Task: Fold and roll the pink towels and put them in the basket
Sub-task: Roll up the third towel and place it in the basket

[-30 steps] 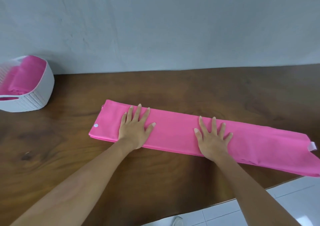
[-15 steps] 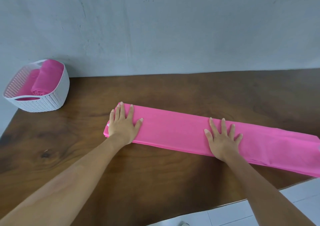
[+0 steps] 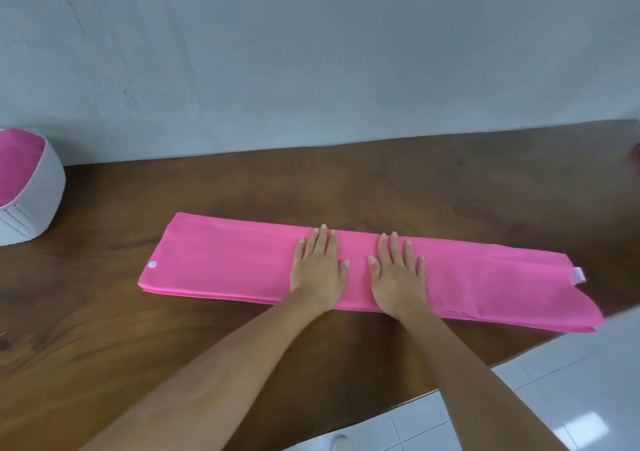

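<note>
A pink towel point(image 3: 225, 270), folded into a long narrow strip, lies flat on a dark wooden table point(image 3: 346, 180). Its long axis runs left to right in front of the person and slopes slightly nearer toward the right. Both hands rest palm down on the middle of the strip, fingers straight, slightly spread and pointing away from the body, gripping nothing. The left hand point(image 3: 320, 270) and right hand point(image 3: 396, 277) sit side by side, close but apart. From there the strip extends well out on both sides: the left end carries a small white dot point(image 3: 152, 264), and the right end, with a white tab point(image 3: 578, 275), lies close to the table's edge above the white tiled floor point(image 3: 571, 381). Rolling would probably begin at one end, so a hand must first travel along the strip. The left hand is nearer the white basket point(image 3: 38, 208), which stands well apart at the far left. The frame cuts the basket off, so only part of the pink cloth point(image 3: 17, 163) inside shows. How many layers the strip has cannot be counted. A reddish blur at the far right edge cannot be identified.
</note>
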The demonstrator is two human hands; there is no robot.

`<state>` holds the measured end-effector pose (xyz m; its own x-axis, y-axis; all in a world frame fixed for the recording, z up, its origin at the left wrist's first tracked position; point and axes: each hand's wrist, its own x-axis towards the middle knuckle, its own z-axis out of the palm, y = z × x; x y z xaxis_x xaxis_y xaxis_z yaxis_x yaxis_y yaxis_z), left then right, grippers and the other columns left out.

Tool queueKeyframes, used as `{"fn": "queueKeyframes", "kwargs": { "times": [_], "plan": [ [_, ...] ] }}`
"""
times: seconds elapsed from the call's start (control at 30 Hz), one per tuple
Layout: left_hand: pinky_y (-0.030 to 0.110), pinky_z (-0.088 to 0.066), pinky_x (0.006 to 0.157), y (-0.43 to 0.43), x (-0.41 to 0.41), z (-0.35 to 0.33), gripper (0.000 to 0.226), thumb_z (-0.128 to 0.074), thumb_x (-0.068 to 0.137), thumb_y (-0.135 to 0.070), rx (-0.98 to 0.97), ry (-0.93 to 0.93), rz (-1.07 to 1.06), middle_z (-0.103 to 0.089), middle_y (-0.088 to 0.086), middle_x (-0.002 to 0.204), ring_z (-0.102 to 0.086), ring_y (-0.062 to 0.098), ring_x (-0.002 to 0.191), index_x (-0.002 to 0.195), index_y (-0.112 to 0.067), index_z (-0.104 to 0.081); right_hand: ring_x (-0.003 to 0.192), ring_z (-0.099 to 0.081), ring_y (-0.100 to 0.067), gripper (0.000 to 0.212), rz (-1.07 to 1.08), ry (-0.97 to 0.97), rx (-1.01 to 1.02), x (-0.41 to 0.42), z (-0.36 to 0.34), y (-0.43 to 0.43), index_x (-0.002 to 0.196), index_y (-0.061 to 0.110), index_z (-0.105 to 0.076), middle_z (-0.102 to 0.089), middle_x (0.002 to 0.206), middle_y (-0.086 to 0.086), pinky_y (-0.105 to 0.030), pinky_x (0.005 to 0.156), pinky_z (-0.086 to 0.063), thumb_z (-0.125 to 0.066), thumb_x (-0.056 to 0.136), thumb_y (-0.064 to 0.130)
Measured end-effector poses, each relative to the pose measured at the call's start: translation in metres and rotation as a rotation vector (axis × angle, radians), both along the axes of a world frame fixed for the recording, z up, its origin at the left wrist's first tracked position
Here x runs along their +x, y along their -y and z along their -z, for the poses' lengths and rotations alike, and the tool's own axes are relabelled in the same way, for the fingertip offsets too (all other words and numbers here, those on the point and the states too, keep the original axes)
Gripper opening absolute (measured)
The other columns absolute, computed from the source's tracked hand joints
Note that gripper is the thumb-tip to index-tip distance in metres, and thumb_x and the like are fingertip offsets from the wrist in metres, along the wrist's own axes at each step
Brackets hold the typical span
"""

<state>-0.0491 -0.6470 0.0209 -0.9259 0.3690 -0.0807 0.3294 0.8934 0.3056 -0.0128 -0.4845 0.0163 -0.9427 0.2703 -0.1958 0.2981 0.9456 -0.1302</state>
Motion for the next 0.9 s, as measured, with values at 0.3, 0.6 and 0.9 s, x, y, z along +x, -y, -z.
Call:
{"fn": "queueKeyframes", "kwargs": {
  "times": [0.3,0.6,0.9],
  "plan": [
    [0.043,-0.002,0.128,-0.042,0.011,0.014,0.066,-0.015,0.106,-0.05,-0.05,-0.067,-0.109,0.003,0.003,0.171,0.006,0.02,0.157,0.163,-0.018,-0.002,0.154,0.015,-0.012,0.086,-0.142,-0.104,-0.01,0.032,0.005,-0.086,0.16,0.029,0.012,0.015,0.168,0.007,-0.035,0.125,0.008,0.015,0.086,0.071],
    [0.04,-0.003,0.128,-0.042,0.013,0.016,0.068,-0.013,0.104,-0.054,-0.071,-0.119,-0.131,-0.001,0.0,0.171,0.002,0.016,0.157,0.163,-0.021,-0.007,0.155,0.011,-0.012,0.082,-0.124,-0.12,0.043,0.067,0.007,-0.235,0.16,0.033,0.01,0.01,0.169,0.006,-0.036,0.126,0.003,0.002,0.092,0.077],
    [0.038,-0.001,0.127,-0.042,0.012,0.02,0.08,0.005,0.093,-0.065,-0.123,-0.113,-0.159,0.001,-0.005,0.17,0.005,0.013,0.156,0.163,-0.025,-0.003,0.154,0.013,-0.01,0.078,-0.248,-0.096,0.064,0.068,0.009,-0.315,0.159,0.035,0.014,0.012,0.168,0.009,-0.033,0.123,0.007,0.0,0.094,0.076]
  ]
}}
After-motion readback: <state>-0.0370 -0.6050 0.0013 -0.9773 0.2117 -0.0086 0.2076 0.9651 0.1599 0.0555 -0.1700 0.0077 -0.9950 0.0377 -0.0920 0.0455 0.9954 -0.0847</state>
